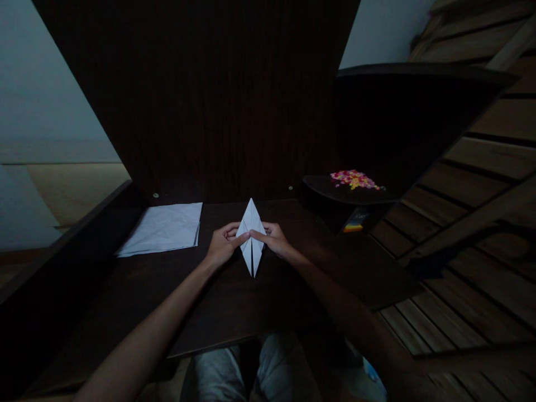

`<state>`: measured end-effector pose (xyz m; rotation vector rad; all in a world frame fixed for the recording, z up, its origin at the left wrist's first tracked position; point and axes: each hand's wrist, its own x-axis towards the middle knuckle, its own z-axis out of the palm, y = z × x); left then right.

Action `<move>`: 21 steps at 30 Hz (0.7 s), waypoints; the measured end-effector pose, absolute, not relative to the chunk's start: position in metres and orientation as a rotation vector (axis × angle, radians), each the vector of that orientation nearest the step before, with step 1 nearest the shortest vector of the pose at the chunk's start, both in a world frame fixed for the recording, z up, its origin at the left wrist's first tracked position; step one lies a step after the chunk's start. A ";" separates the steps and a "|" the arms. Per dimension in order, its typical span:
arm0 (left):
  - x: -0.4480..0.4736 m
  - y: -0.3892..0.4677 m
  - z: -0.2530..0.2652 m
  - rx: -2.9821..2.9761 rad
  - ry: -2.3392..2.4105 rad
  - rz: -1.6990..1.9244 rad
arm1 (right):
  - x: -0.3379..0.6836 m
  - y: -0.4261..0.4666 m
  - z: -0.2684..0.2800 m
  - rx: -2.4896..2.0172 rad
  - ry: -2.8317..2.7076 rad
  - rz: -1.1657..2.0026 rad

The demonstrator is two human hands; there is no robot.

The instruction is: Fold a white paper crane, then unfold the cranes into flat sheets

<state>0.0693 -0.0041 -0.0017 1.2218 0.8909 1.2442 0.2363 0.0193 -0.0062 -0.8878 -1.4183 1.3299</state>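
Observation:
A white folded paper (251, 215) in a long diamond shape stands out against the dark desk, one point toward the back and a slit running down its near half. My left hand (224, 243) grips its left side, thumb on top and fingers curled behind. On the right side my right hand (276, 239) pinches it the same way, thumb lying across the middle. Both thumbs meet near the centre of the paper. The fingers beneath are partly hidden by it.
A stack of white paper sheets (163, 228) lies at the left on the dark wooden desk (218, 312). On a small corner shelf (322, 187) at the right sits a pile of pink and yellow bits (354, 179). A raised side board (62, 240) edges the left.

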 end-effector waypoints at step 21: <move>0.074 -0.012 0.003 1.251 0.892 1.013 | 0.237 0.022 -0.010 -0.908 -1.493 1.253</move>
